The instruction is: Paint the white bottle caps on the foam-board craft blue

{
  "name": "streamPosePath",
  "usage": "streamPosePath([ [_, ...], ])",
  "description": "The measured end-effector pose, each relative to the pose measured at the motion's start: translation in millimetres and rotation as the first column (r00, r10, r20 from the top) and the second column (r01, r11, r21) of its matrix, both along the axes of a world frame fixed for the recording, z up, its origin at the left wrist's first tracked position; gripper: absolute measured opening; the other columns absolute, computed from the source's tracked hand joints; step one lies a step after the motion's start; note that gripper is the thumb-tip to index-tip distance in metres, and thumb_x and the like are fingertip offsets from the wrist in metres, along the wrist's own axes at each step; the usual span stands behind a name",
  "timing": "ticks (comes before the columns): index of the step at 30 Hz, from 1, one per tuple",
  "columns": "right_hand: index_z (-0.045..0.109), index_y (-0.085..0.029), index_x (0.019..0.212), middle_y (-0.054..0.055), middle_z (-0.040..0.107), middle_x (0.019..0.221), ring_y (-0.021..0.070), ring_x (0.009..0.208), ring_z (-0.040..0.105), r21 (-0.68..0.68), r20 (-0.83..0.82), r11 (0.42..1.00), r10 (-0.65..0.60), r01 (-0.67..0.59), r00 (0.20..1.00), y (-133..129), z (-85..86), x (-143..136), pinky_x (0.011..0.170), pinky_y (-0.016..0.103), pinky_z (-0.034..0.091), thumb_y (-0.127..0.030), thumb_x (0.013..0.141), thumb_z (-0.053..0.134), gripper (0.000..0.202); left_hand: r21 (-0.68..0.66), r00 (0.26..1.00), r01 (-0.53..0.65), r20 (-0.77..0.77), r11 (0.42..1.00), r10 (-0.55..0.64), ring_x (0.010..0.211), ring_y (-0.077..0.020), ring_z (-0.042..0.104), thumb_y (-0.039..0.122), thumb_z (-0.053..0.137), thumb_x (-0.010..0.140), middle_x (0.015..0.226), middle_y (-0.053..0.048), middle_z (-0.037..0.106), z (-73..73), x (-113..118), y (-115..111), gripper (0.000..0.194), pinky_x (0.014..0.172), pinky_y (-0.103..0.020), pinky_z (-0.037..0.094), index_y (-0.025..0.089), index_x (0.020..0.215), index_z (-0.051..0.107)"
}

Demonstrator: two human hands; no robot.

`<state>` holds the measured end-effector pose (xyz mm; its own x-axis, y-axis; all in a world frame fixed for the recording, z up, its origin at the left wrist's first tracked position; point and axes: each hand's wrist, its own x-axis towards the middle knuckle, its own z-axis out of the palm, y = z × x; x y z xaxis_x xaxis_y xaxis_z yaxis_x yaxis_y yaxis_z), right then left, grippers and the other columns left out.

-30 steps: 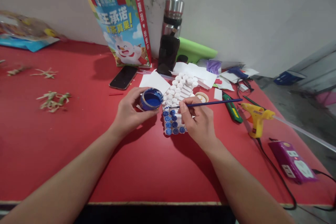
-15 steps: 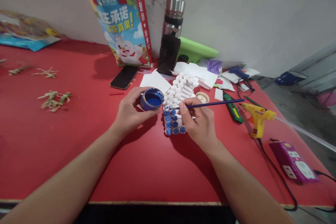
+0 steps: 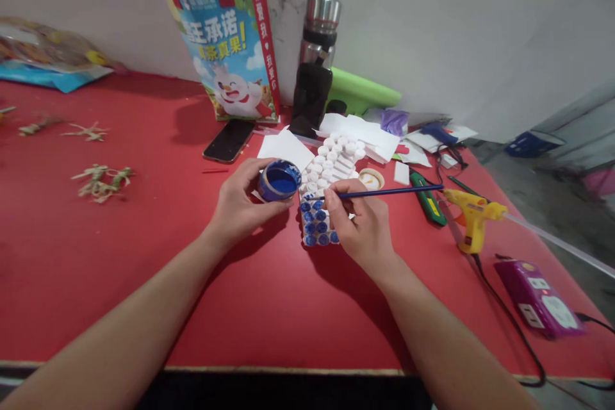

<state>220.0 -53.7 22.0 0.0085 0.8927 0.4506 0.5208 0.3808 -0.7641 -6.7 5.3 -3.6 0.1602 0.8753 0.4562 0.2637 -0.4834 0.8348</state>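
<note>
Towards the middle of the red tabletop, the disc-covered panel lies with its long axis running away from the person and leaning right at its far end. Its near rows are blue and the far ones white (some of the near part is hidden by the right hand). That hand is closed in a pinch, thumb and fingers gripping the paintbrush close to its bristles. The brush lies nearly level across the view, tip pointing left at a disc by the panel's left edge, handle running right and rising slightly until its end overlaps the green cutter in view. Just left of the panel, the left hand is partly open, curved round the paint jar, thumb on the near side. The jar's mouth faces up, tipped a little towards the person, with blue paint inside.

Compared with a second ago, both hands have the same hold, and the jar sits beside the panel as it did. The brush and right hand have shifted slightly left relative to the panel; the tip is at the same row of discs (how much blue has been added there is too small to judge).
</note>
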Motion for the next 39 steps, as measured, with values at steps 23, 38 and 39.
streamPosePath([
  [23,0.063,-0.024,0.092,-0.004,0.068,0.068,0.0099,0.049,0.063,0.074,0.015,0.997,-0.007,0.005,1.0,0.6,-1.9,2.8,0.052,0.024,0.048,-0.031,0.107,0.061,0.017,-0.017,1.0,0.019,0.019,1.0,-0.019,0.125,-0.0358,0.075,0.036,0.101,0.075,0.133,-0.013,0.078,-5.2,-1.9,1.7,0.061,0.111,-0.051,0.059,0.022,0.128,0.077],
  [38,0.065,-0.024,0.093,-0.003,0.07,0.068,0.0114,0.053,0.065,0.054,0.045,0.998,-0.038,0.036,0.998,-1.4,-2.1,3.5,0.055,0.026,0.048,-0.034,0.107,0.061,0.018,-0.029,0.999,0.025,0.024,0.999,-0.024,0.123,-0.034,0.076,0.036,0.101,0.075,0.133,-0.012,0.078,-2.5,-0.9,0.2,0.059,0.107,-0.048,0.061,0.021,0.127,0.077],
  [39,0.065,-0.024,0.093,-0.004,0.069,0.068,0.0114,0.052,0.064,0.057,0.044,0.998,-0.041,0.038,0.998,-1.2,-2.6,3.9,0.055,0.026,0.048,-0.034,0.107,0.061,0.018,-0.027,0.999,0.023,0.024,0.999,-0.023,0.123,-0.0338,0.076,0.036,0.101,0.075,0.132,-0.012,0.078,-2.5,-0.9,0.2,0.059,0.107,-0.048,0.061,0.021,0.127,0.077],
])
